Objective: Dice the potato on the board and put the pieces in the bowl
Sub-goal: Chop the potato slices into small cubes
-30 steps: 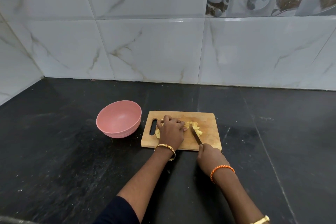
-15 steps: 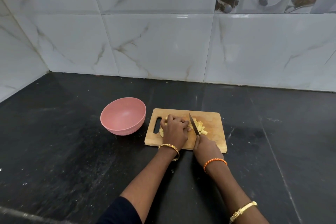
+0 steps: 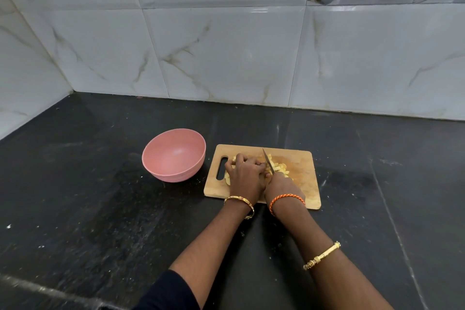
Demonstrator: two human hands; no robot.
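Two hands share the wooden board (image 3: 302, 181) on the worktop: my left hand (image 3: 245, 176) curls its grip over the potato (image 3: 279, 167) to steady it, my right hand (image 3: 281, 187) clenches the knife (image 3: 268, 160), beside the empty pink bowl (image 3: 173, 156).

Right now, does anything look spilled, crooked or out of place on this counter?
Nothing stands out. The potato pieces all lie on the cutting board, none on the counter. The pink bowl sits upright and empty beside it. The left hand steadies the potato while the right hand holds the knife.
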